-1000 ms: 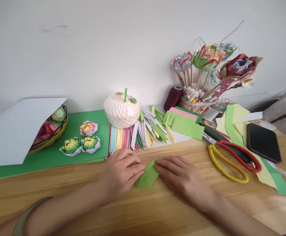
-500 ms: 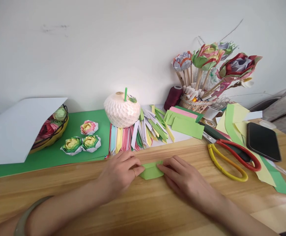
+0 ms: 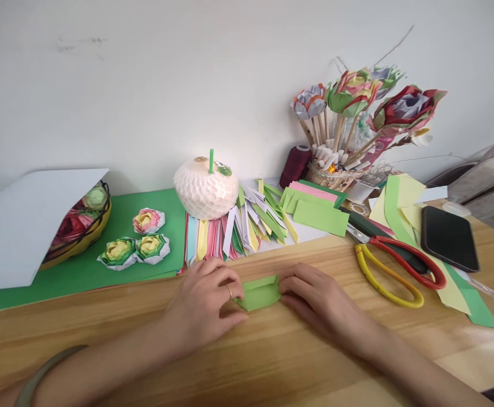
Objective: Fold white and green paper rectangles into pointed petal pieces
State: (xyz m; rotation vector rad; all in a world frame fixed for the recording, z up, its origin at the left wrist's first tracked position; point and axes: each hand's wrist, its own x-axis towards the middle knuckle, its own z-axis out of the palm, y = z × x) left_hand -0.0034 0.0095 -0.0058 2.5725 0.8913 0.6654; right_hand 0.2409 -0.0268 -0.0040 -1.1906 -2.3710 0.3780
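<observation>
A light green paper piece with a crease along its upper edge lies on the wooden table between my hands. My left hand is at its left end, fingertips on the paper and the thumb lowered apart from them. At the right end, my right hand pinches the paper's edge, fingers close together. Just behind the paper are many folded coloured strips, and to their right a stack of light green rectangles.
Scissors with red and yellow handles, a phone and paper scraps are at right. Behind stand a white textured object and paper flowers. Three small paper flowers and a basket are at left.
My left thumb has come off the paper and moved down, opening a gap to the fingers. My right fingers have shifted slightly at the paper's right end. The whole view has shifted a little.
</observation>
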